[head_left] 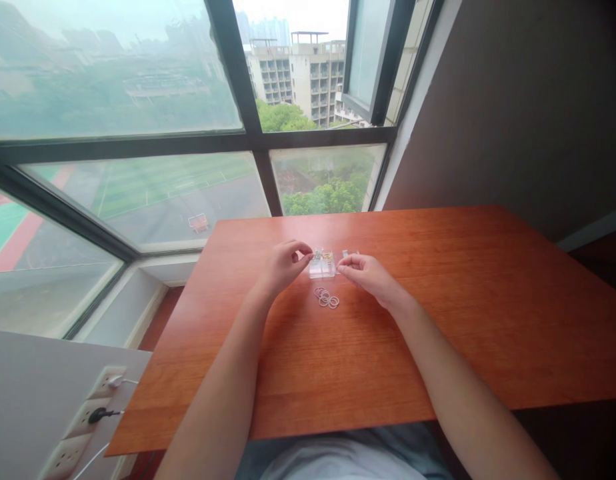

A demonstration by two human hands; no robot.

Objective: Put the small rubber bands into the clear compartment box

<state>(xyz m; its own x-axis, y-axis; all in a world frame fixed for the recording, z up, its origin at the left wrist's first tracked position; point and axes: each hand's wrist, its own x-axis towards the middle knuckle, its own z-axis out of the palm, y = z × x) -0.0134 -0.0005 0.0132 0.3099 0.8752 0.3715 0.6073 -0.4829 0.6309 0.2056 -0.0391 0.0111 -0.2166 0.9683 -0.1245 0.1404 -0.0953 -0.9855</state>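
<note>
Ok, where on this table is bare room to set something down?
The table is bare right of the right forearm, out to its right edge, and between the rings and its near edge. Crowded: the middle, where the clear box sits between the left hand and right hand.

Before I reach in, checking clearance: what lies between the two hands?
Head view: a clear box holding small items sits between left hand and right hand.

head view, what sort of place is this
Probably an upper-floor room, perhaps a study or dorm: a wooden table stands by large windows overlooking a sports field.
</note>
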